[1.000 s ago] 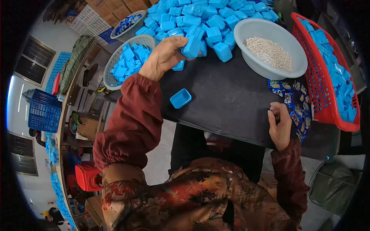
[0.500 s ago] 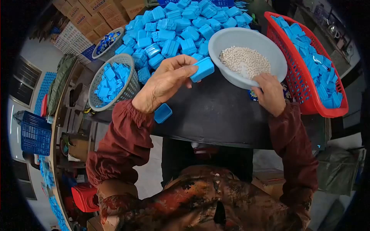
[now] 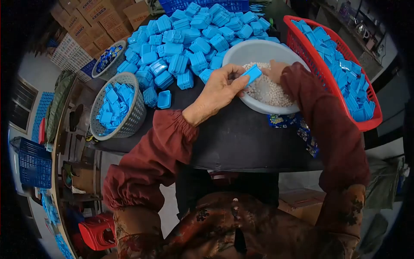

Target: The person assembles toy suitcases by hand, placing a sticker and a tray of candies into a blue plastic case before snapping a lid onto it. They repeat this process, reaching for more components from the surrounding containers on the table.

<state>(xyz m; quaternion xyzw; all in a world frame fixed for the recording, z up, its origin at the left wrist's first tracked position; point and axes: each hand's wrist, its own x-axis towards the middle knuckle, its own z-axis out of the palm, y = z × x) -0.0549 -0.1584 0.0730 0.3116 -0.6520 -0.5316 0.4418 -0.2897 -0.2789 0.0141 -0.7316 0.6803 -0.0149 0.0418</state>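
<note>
My left hand (image 3: 220,90) pinches a small blue plastic box (image 3: 253,76) between thumb and fingers, holding it tilted over the near left rim of a pale grey bowl (image 3: 230,54). White pellets (image 3: 269,95) fill the bottom of this bowl. My right hand (image 3: 277,70) reaches into the bowl beside the box, its fingers hidden among the pellets and behind the sleeve. A single blue box part (image 3: 164,99), hollow side up, lies on the black table to the left of my left hand. Behind both hands rises a heap of blue boxes (image 3: 185,41).
A red basket (image 3: 321,82) of blue plastic parts stands right of the bowl. On the left is a grey basket (image 3: 139,110) with more blue parts, and behind it a tub (image 3: 102,74) of dark blue packets. Printed packets (image 3: 282,121) lie below the bowl.
My left hand has carried the blue box right and down to the bowl's rim. My right hand has moved from the near rim deeper into the bowl. The camera view has shifted slightly.
</note>
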